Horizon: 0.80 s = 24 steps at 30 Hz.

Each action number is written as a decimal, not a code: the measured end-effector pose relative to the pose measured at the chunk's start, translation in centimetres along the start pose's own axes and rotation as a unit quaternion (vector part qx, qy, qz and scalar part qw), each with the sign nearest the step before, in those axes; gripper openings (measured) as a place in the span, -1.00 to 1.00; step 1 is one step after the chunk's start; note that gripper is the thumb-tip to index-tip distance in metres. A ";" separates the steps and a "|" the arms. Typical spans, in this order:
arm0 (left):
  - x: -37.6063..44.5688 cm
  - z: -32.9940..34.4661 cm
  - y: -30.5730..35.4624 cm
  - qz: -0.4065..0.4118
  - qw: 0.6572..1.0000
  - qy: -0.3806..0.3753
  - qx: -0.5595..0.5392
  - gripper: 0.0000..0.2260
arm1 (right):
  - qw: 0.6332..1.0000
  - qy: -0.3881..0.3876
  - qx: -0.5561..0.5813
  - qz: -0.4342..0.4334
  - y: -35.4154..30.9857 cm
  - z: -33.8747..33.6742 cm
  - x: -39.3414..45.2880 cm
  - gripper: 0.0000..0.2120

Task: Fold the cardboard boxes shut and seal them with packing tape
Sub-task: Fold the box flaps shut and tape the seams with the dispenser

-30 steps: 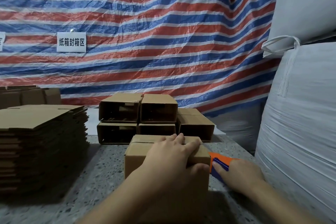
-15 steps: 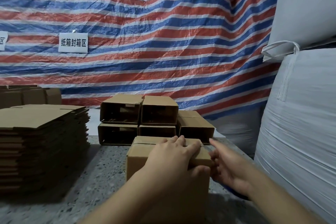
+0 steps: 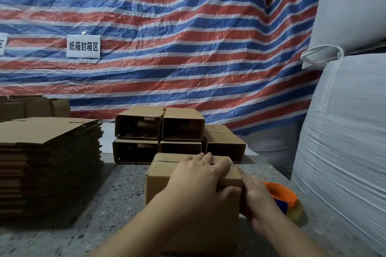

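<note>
While the left hand [image 3: 200, 179] lies flat on top of the small brown cardboard box [image 3: 165, 175], its fingers are straight and pressed down over the closed flaps, with the thumb hooked over the near right corner. That box stands on the speckled grey stone table [image 3: 117, 190] at about 6 o'clock in the view, just in front of the person. At the box's right side, the right hand [image 3: 259, 200] rests against the vertical wall near the corner; its fingers are blurred, so whether they pinch anything cannot be told. Just beyond that hand, at about 4 o'clock, sits an orange and blue tape dispenser with a clear roll of packing tape [image 3: 286, 200], lying on the table and partly hidden by the hand. At 12 o'clock from the held box, a pile of open-ended brown cardboard boxes [image 3: 160, 127] is stacked two high. Toward 9 o'clock stands a tall stack of flattened brown cardboard sheets [image 3: 48, 152]. Behind everything hangs a red, white and blue striped tarpaulin [image 3: 188, 37] bearing a white paper sign [image 3: 83, 46]. Large white woven sacks [image 3: 344, 121] fill the side at 3 o'clock.
</note>
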<state>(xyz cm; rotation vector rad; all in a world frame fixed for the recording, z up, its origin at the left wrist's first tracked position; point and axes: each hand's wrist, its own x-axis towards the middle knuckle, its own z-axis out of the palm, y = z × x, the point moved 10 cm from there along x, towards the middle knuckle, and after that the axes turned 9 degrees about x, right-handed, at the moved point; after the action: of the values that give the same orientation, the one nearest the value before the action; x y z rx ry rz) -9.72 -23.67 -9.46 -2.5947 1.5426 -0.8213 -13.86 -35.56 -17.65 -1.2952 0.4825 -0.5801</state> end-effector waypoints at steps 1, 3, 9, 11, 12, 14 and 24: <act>0.0 0.0 0.0 -0.001 1.000 -0.002 0.001 -0.39 | 1.000 0.007 -0.011 0.010 0.6 -0.1 -0.2 -0.62; 0.0 0.0 0.0 -0.001 1.000 -0.007 0.004 -0.37 | 0.998 0.028 -0.047 0.023 1.9 -0.6 -0.3 -0.65; 0.2 -0.1 0.0 -0.004 1.000 -0.008 0.001 -0.33 | 0.984 -0.002 -0.070 -0.161 -3.3 -0.1 -1.3 -0.53; 0.1 -0.2 -0.1 -0.012 1.000 0.002 0.012 -0.26 | 0.980 -0.071 -0.059 -0.174 -4.5 1.8 -1.9 -0.36; 0.1 -0.3 -0.2 -0.015 1.000 0.009 0.021 -0.23 | 0.980 -0.104 -0.049 -0.161 -4.2 2.9 -2.3 -0.33; 0.0 -0.6 -0.1 -0.015 0.999 0.019 0.033 -0.25 | 0.981 -0.135 -0.027 -0.137 -3.2 4.1 -2.9 -0.33; -1.2 -3.1 -0.1 -0.023 0.993 0.117 -0.026 -0.47 | 0.987 -0.101 0.024 -0.124 -2.5 3.9 -3.1 -0.34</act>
<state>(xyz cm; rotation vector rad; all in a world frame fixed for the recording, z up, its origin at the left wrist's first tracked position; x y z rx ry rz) -11.43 -21.84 -7.25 -2.6613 1.5808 -1.1415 -14.09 -31.06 -14.35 -1.3615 0.1382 -0.6545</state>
